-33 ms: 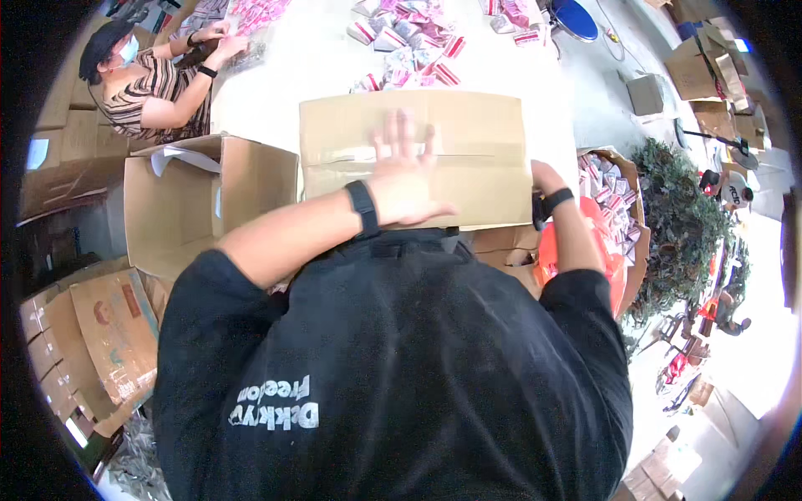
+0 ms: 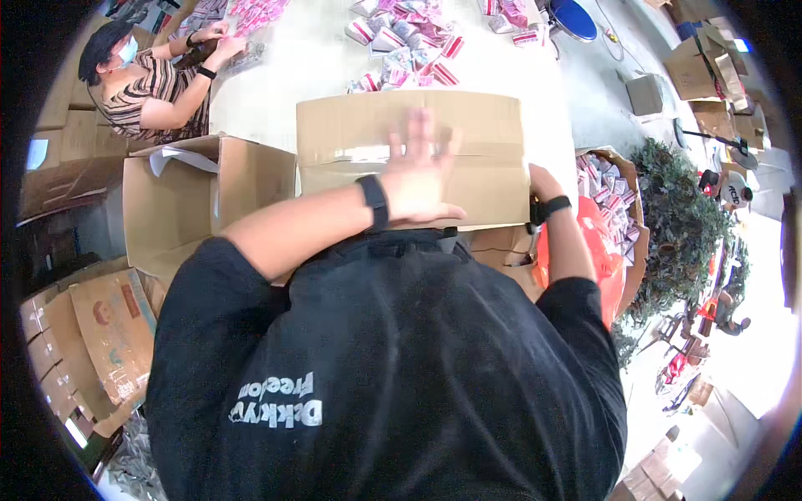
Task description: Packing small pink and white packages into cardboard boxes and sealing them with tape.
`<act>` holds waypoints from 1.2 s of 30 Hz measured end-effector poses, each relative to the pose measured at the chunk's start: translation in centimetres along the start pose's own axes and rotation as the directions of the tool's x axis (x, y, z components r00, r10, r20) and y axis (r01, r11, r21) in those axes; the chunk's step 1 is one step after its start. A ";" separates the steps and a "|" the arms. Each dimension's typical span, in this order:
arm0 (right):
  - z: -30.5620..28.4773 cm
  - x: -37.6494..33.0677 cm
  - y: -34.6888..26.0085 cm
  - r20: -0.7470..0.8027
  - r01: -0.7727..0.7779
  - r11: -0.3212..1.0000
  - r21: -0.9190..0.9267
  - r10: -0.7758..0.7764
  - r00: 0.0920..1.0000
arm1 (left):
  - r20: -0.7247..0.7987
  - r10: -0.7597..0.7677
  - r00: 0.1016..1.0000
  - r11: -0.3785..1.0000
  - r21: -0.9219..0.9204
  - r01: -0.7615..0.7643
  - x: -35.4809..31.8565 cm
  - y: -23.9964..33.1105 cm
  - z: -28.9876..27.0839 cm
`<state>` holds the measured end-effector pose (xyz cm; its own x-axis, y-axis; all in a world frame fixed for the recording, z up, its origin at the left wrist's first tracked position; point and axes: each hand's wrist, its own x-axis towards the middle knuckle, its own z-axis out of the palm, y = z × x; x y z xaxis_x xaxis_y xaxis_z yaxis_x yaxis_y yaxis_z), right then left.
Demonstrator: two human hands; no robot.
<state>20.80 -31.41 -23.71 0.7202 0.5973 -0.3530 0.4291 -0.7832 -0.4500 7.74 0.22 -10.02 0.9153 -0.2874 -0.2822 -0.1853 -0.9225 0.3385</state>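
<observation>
A closed brown cardboard box [image 2: 334,125] stands on the white table in front of me, with a strip of shiny clear tape along its middle seam. My left hand [image 2: 418,179] lies flat over the seam, fingers spread and pointing away from me, slightly smeared by motion. Against the box's right side is my right hand [image 2: 545,182]; its fingers are mostly hidden by the box edge. Black bands circle both wrists.
Left of the box stands an open carton [image 2: 171,204]. Small pink and white packs [image 2: 409,42] lie heaped farther back. At right are a red plastic bag [image 2: 589,250] and a carton of packs [image 2: 614,196]. A masked co-worker [image 2: 154,88] handles something at far left.
My left hand has slid a little to the right along the top of the box. My right hand stays at the box's right side, and the box has barely shifted.
</observation>
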 end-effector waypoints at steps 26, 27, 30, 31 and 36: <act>-6.5 -17.8 -18.8 -0.420 0.062 0.561 0.825 0.536 0.733 | 0.499 0.405 0.766 0.304 -0.864 0.402 13.5 6.7 -8.5; -6.5 -18.0 -19.3 -0.390 0.078 0.513 0.855 0.535 0.750 | 0.452 0.438 0.777 0.402 -0.872 0.280 13.6 6.5 -8.3; -6.0 -17.8 -18.7 -0.344 0.037 0.513 0.858 0.519 0.782 | 0.338 0.429 0.837 0.616 -0.788 0.002 15.6 5.9 -7.1; -6.0 -18.2 -18.6 -0.330 0.014 0.514 0.858 0.528 0.782 | 0.331 0.379 0.864 0.637 -0.771 0.016 16.3 5.8 -7.7; -5.0 -23.1 -17.9 -0.161 -0.096 0.425 0.900 0.529 0.833 | 0.060 0.257 0.965 0.787 -0.592 -0.173 22.2 1.1 -11.4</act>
<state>-0.75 -32.05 -3.47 0.9148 0.0550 -0.4001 -0.3775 -0.2353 -0.8956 31.89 -4.27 -5.64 0.8140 -0.5294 -0.2390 -0.0920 -0.5238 0.8469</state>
